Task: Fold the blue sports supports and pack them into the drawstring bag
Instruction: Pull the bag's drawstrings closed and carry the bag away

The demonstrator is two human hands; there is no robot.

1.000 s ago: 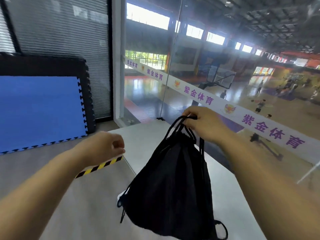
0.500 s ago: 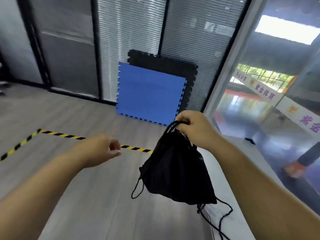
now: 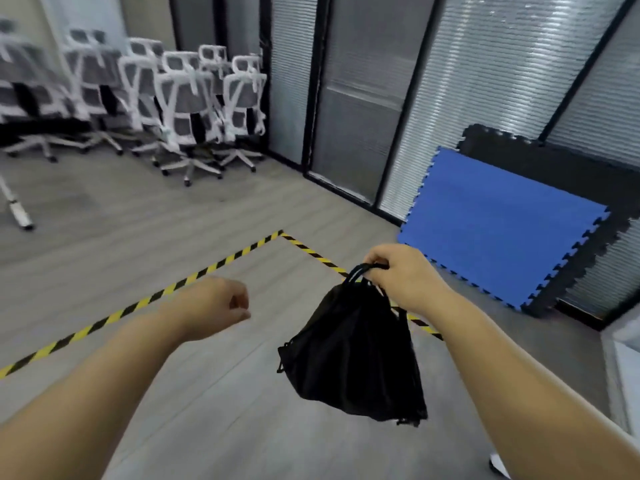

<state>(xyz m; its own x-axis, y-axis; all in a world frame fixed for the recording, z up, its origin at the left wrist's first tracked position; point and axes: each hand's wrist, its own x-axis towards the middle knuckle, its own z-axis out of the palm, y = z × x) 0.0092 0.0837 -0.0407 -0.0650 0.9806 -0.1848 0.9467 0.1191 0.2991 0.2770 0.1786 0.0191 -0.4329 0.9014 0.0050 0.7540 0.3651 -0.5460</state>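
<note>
Right hand (image 3: pixel 401 273) fisted tight on the cord loops (image 3: pixel 363 270); drawstring bag (image 3: pixel 353 355) hangs just below the fist, mouth cinched, clear of the floor, likely so weight keeps it shut. Left hand (image 3: pixel 221 304) loosely curled, apparently empty, well left of the bag. Blue supports not visible, probably inside.

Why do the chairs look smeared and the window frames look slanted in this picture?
Head view: the chairs are streaked by motion blur, while the bag in the right hand looks sharper; the wide-angle lens tilts the wall frames; light is soft and even, no hard shadows.
</note>
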